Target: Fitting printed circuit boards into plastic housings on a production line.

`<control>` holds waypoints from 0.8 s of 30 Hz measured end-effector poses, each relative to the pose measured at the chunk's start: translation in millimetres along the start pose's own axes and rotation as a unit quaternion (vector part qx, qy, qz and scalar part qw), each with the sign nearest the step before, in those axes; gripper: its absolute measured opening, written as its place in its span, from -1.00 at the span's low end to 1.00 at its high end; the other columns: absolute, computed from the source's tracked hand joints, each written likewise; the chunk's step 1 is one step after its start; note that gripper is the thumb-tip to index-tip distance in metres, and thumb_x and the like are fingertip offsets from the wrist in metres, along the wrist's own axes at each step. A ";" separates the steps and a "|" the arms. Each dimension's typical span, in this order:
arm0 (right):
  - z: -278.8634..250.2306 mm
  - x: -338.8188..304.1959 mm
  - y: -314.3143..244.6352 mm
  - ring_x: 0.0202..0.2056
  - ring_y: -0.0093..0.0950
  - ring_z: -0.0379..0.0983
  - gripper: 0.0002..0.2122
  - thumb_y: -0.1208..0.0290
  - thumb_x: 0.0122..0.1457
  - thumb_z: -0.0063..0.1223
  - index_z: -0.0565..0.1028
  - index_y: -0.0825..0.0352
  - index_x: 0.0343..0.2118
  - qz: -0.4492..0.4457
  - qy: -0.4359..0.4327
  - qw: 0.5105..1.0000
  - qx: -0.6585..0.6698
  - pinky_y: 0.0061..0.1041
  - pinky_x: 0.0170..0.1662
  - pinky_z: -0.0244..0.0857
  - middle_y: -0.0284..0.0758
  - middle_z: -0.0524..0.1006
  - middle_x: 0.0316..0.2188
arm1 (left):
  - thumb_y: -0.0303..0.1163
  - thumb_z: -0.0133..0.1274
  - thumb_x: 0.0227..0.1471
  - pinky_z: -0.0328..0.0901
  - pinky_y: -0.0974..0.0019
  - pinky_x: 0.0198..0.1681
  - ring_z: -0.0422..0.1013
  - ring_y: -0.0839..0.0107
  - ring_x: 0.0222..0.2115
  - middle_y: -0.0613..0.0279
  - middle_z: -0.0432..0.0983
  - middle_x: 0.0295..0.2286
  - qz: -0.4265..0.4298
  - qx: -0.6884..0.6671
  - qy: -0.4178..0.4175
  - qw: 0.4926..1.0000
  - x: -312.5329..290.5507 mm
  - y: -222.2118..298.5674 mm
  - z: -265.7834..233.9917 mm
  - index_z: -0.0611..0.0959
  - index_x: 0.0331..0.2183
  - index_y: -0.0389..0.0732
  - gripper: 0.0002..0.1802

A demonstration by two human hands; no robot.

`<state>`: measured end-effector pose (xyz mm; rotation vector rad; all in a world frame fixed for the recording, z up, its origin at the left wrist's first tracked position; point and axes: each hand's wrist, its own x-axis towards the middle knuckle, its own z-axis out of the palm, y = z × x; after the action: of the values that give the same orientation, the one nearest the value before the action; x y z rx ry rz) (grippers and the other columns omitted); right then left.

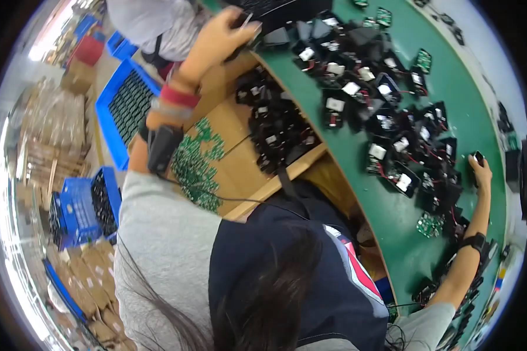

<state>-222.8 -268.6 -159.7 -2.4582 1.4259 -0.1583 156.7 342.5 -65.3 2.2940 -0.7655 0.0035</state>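
Observation:
At the far end of the green bench (366,193), my left hand (216,41) is closed on a dark piece with a thin shiny metal part; the fingers cover most of it. My right arm reaches over the bench's right side, and the right hand (482,174) pinches a small black piece (479,157) whose kind I cannot make out. Between the hands lies a heap of black plastic housings (386,123) with white blocks and red wires inside. Green circuit boards (430,224) lie loose among them, one near my right forearm.
Left of the bench, a cardboard-lined box holds green circuit boards (196,167) and more black housings (272,126). Blue crates (108,111) of black parts stand on the floor. Another person in a white cap (152,17) is close to my left hand. A cable crosses my lap.

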 end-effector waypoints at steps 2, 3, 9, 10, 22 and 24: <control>2.1 9.3 0.0 -0.28 -0.46 0.42 -0.44 -0.02 -0.18 0.20 0.49 0.29 -0.14 -0.042 -0.015 0.999 -0.022 -0.50 -0.16 0.25 -0.29 0.53 -0.34 | -0.23 0.07 -0.12 0.33 0.31 -0.37 0.44 0.36 -0.47 0.09 0.50 -0.48 -0.013 0.023 0.005 1.000 -59.3 -128.6 17.3 0.58 -0.33 -0.29 -0.66; 0.8 12.6 6.6 -0.29 -0.50 0.41 -0.46 0.03 -0.15 0.20 0.48 0.31 -0.14 -0.039 0.012 0.998 -0.037 -0.52 -0.17 0.24 -0.31 0.52 -0.33 | -0.21 0.09 -0.17 0.34 0.27 -0.34 0.46 0.29 -0.44 0.03 0.52 -0.44 -0.154 -0.061 -0.037 0.985 -97.2 -189.1 36.4 0.58 -0.31 -0.27 -0.62; -45.2 -23.2 -63.8 -0.28 -0.59 0.35 -0.63 0.28 0.07 0.08 0.40 0.38 -0.10 -0.091 -0.063 0.964 0.243 -0.60 -0.20 0.21 -0.37 0.45 -0.27 | -0.18 0.07 -0.23 0.34 0.18 -0.27 0.47 0.09 -0.37 -0.05 0.53 -0.44 -0.236 0.043 -0.166 0.957 -201.6 -190.9 144.0 0.62 -0.36 -0.22 -0.64; -55.0 -67.5 -117.2 -0.29 -0.59 0.33 -0.62 0.29 0.07 0.07 0.38 0.40 -0.09 -0.131 -0.018 0.975 0.180 -0.58 -0.23 0.21 -0.33 0.42 -0.25 | -0.18 0.09 -0.24 0.33 0.16 -0.27 0.46 0.07 -0.37 -0.06 0.52 -0.43 -0.263 0.023 -0.201 0.943 -213.2 -196.8 161.5 0.62 -0.39 -0.22 -0.64; 105.4 -370.4 -372.7 0.06 -0.07 0.13 -0.33 0.40 -0.36 0.29 0.33 0.24 -0.04 -0.473 -0.140 0.859 0.133 -0.22 0.07 0.10 -0.10 0.17 0.07 | 0.09 -0.13 0.05 0.33 0.02 -0.15 0.27 0.17 -0.06 0.14 0.19 0.04 -0.263 -0.729 -0.462 0.432 -167.1 -45.1 96.7 0.28 0.07 -0.08 -0.36; 131.0 -373.1 -367.9 0.07 -0.07 0.12 -0.25 0.35 -0.32 0.32 0.23 0.22 0.06 -0.481 -0.120 0.852 0.168 -0.19 0.09 0.08 -0.10 0.16 0.08 | -0.06 -0.10 0.08 0.29 0.06 -0.06 0.23 0.26 -0.02 0.24 0.26 -0.02 -0.360 -0.694 -0.356 0.512 -167.1 -43.2 112.2 0.32 0.03 -0.08 -0.48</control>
<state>-73.5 250.4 -152.4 -2.5133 -0.0409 -0.2608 18.4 384.5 -211.9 0.7062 0.0918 -1.4469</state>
